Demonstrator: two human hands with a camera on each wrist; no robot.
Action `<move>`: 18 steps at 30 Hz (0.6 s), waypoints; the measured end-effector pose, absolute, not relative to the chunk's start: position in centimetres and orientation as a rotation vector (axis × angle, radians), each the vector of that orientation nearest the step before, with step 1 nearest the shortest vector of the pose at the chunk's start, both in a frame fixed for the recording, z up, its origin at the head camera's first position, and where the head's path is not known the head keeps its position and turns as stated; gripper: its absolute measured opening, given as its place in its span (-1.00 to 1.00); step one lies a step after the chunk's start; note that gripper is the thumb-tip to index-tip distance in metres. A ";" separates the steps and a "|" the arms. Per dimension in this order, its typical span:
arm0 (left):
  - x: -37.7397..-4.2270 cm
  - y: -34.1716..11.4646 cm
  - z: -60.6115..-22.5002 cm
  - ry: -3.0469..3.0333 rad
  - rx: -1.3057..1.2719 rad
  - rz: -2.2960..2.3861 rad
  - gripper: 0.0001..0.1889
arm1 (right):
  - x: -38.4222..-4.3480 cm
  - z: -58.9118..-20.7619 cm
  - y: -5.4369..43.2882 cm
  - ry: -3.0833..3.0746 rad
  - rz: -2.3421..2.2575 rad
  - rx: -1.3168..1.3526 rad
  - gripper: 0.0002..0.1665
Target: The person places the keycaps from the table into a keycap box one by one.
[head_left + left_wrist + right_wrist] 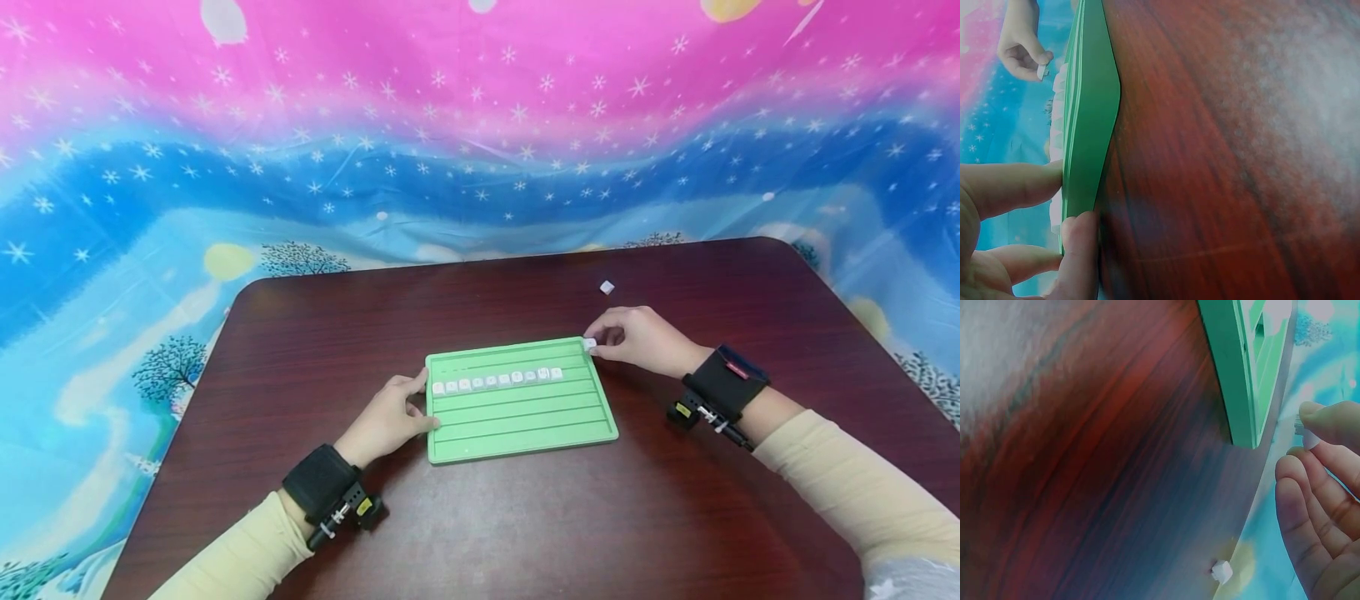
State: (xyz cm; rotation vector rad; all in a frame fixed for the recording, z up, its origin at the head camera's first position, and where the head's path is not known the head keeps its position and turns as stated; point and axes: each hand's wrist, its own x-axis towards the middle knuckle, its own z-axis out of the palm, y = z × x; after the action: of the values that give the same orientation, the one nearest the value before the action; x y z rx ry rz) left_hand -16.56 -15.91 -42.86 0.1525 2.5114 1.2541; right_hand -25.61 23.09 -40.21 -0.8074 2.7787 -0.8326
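My left hand [386, 417] holds the left edge of a shallow green tray [525, 425] with lengthwise ridges. The thumb and fingers lie spread along that rim. A row of small white and grey keycaps [491, 382] sits in one groove of the tray, starting at its left side. Between thumb and fingertips, my right hand [645, 340] pinches a single white keycap [590, 343] at the tray's far right corner. In the right wrist view this keycap [1307, 434] is held up beyond the green corner, partly covered by the thumb.
Another white keycap [607, 287] lies on the dark wooden table [360, 325], past the right hand and near the back edge. A pink and blue patterned cloth [450, 142] hangs behind the table. Each wrist wears a black strap with a small camera.
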 end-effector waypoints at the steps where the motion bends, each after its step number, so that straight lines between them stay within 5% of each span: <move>1: -16.6 -15.9 -42.8 2.510 0.151 1.255 -0.11 | -25.5 -40.2 23.0 2.775 -0.836 -0.814 -0.76; 18: -16.7 -16.0 -42.9 2.521 0.167 1.238 -0.11 | -24.3 -40.8 21.3 2.724 -0.795 -0.956 -0.79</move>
State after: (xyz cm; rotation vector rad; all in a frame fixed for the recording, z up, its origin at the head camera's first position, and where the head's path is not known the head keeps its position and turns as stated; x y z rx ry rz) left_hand -16.75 -15.97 -42.90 0.1669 2.5213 1.2376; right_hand -24.35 21.31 -40.80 -0.9559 2.7236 -0.7953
